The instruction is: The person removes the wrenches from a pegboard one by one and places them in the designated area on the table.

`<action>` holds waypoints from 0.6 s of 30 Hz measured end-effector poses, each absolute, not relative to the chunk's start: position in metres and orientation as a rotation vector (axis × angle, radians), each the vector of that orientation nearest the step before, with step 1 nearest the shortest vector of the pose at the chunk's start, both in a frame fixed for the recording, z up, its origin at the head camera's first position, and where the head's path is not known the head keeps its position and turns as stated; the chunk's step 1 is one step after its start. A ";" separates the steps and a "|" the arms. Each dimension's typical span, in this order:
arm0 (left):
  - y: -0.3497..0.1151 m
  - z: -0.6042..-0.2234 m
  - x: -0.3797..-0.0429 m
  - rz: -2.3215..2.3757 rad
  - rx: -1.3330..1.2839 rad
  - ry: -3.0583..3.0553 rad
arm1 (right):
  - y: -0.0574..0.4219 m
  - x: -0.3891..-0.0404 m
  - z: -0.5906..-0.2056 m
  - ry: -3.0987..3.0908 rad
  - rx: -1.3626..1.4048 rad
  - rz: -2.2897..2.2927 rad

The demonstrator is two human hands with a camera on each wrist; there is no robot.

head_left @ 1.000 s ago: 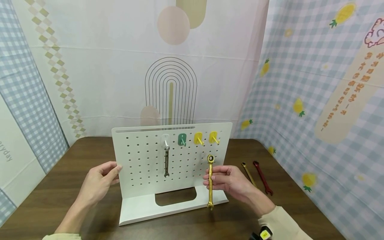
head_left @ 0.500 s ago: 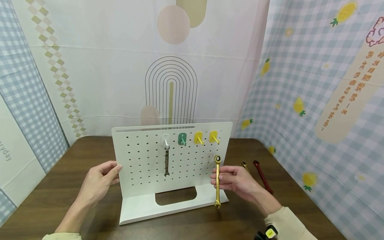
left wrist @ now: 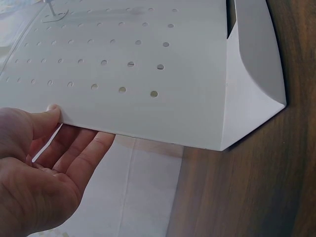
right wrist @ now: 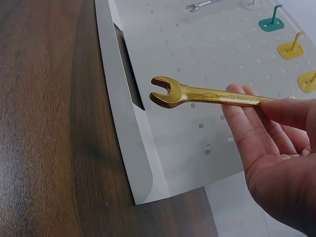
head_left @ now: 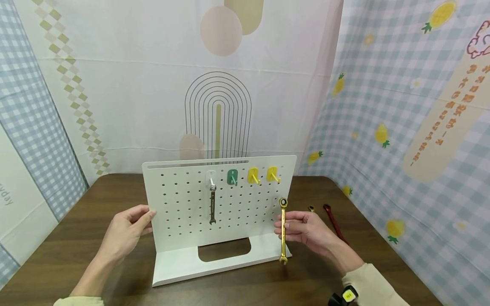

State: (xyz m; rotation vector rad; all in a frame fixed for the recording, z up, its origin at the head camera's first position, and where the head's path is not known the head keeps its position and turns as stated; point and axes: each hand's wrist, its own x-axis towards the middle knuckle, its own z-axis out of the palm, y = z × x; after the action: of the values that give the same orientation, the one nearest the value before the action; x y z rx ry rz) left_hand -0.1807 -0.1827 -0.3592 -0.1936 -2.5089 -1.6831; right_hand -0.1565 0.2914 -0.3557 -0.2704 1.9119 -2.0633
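A white pegboard (head_left: pixel 183 199) stands on the table with a white, a green and two yellow hooks along its upper part. On the white hook (head_left: pixel 211 179) hangs a silver wrench (head_left: pixel 212 206). My left hand (head_left: pixel 124 231) pinches the board's left edge, thumb in front and fingers behind, as the left wrist view shows. My right hand (head_left: pixel 308 231) pinches a gold wrench (head_left: pixel 283 229) between thumb and fingers, upright before the board's right edge, ring end up. In the right wrist view its open end (right wrist: pixel 168 92) points away from the hand. The green hook (head_left: pixel 232 177) and yellow hooks (head_left: pixel 253 175) bear nothing.
Behind my right hand lie a red wrench (head_left: pixel 334 221) and another gold wrench (head_left: pixel 311 209), both partly hidden by the hand and forearm. The wooden table (head_left: pixel 214 293) meets patterned cloth at the back and sides. A dark watch (head_left: pixel 346 294) is at my right sleeve.
My right hand has moved to the right with the gold wrench, from before the board's face to its right edge. The left hand and the board stay put.
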 end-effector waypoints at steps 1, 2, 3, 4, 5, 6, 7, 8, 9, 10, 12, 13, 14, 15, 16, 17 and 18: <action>-0.183 -0.359 -0.181 -1.683 -0.194 -2.508 | 0.292 -0.156 -0.356 1.912 -0.267 -2.065; -0.183 -0.359 -0.181 -1.683 -0.194 -2.507 | 0.292 -0.156 -0.356 1.915 -0.262 -2.066; -0.183 -0.359 -0.181 -1.684 -0.194 -2.506 | 0.293 -0.156 -0.356 1.917 -0.258 -2.068; -0.183 -0.359 -0.181 -1.684 -0.192 -2.506 | 0.293 -0.156 -0.356 1.922 -0.254 -2.069; -0.183 -0.359 -0.181 -1.687 -0.191 -2.505 | 0.294 -0.156 -0.356 1.923 -0.251 -2.071; -0.183 -0.359 -0.181 -1.689 -0.190 -2.506 | 0.294 -0.156 -0.355 1.924 -0.248 -2.074; -0.183 -0.359 -0.181 -1.690 -0.190 -2.505 | 0.295 -0.155 -0.355 1.923 -0.249 -2.077; -0.183 -0.360 -0.181 -1.691 -0.189 -2.507 | 0.295 -0.155 -0.355 1.921 -0.249 -2.081; -0.183 -0.360 -0.181 -1.691 -0.189 -2.508 | 0.296 -0.155 -0.355 1.916 -0.253 -2.085; -0.183 -0.360 -0.181 -1.691 -0.190 -2.509 | 0.296 -0.155 -0.356 1.913 -0.258 -2.089; -0.183 -0.360 -0.181 -1.689 -0.192 -2.512 | 0.297 -0.155 -0.355 1.905 -0.263 -2.095; -0.183 -0.360 -0.181 -1.686 -0.192 -2.513 | 0.298 -0.155 -0.355 1.902 -0.265 -2.096; -0.183 -0.360 -0.181 -1.684 -0.192 -2.514 | 0.298 -0.155 -0.355 1.901 -0.265 -2.096; -0.183 -0.360 -0.181 -1.682 -0.193 -2.515 | 0.299 -0.155 -0.355 1.900 -0.265 -2.096; -0.183 -0.360 -0.181 -1.681 -0.192 -2.516 | 0.299 -0.155 -0.355 1.900 -0.263 -2.096; -0.183 -0.360 -0.181 -1.679 -0.192 -2.517 | 0.300 -0.155 -0.355 1.903 -0.258 -2.094; -0.183 -0.360 -0.181 -1.678 -0.193 -2.518 | 0.300 -0.155 -0.355 1.906 -0.255 -2.091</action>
State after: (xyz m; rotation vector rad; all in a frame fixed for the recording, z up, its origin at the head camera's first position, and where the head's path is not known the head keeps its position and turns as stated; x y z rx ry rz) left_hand -0.1813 -0.1833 -0.3605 -0.1926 -2.5181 -1.6779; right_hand -0.1545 0.3002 -0.3552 -0.2550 1.9058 -2.0913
